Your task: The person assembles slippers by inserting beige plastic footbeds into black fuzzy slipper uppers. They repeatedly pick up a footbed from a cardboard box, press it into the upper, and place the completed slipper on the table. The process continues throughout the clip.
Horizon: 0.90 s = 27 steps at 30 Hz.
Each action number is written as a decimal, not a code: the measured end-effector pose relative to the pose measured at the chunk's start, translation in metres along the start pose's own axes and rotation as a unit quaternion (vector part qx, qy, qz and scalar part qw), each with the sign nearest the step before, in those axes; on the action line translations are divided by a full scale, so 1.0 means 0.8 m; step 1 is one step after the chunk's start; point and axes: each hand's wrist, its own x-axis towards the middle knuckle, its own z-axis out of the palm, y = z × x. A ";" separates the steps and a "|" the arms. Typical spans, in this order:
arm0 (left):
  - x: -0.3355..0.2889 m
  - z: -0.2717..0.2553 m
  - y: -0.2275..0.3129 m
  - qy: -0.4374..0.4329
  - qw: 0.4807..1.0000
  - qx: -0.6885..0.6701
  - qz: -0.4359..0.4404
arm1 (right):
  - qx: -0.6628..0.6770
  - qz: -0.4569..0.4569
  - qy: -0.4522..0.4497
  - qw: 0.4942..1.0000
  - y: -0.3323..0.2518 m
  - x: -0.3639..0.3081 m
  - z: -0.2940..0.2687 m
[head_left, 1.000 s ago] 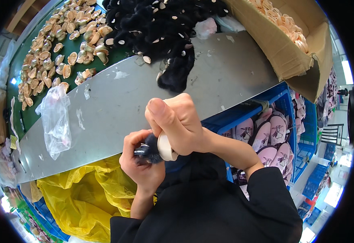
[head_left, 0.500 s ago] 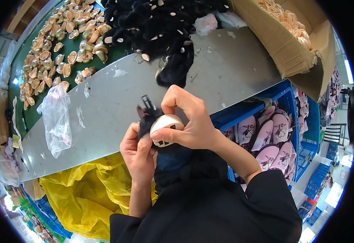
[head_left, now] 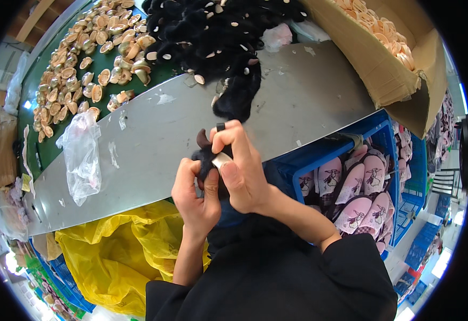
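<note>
Between my two hands, over the near edge of the metal table, is a small black plush piece (head_left: 204, 156) with a brown ear-like tip and a black tag. My left hand (head_left: 195, 193) pinches its lower left side. My right hand (head_left: 243, 172) is closed on the other side, its thumb pressing a cream rounded part (head_left: 221, 160) set against the plush; most of that part is hidden by the fingers. Just beyond my hands lies another black plush piece (head_left: 238, 99), at the front of a heap of black plush pieces (head_left: 202, 37) with small pale ovals among them.
Gold and cream shell-shaped parts (head_left: 68, 80) cover the green surface at far left. A clear plastic bag (head_left: 81, 155) lies on the metal table (head_left: 154, 139). A cardboard box (head_left: 351, 45) holds cream parts. At right, a blue crate (head_left: 298, 172) holds pink slippers; yellow plastic sheeting (head_left: 121, 251) hangs near left.
The cream part has turned from showing its broad face with dark marks to being mostly covered by my right hand. My left hand has shifted slightly right, and the plush's ear now stands upright.
</note>
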 end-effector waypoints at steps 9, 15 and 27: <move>-0.016 -0.004 -0.015 -0.010 0.999 0.017 0.027 | -0.100 0.046 0.000 0.994 0.004 0.002 0.012; -0.033 -0.039 -0.010 0.017 0.998 0.055 -0.039 | -0.215 -0.002 0.022 0.976 0.022 0.029 0.038; -0.170 -0.276 0.030 0.502 0.822 0.260 -0.067 | -0.362 -0.097 -0.238 0.896 0.120 0.218 0.180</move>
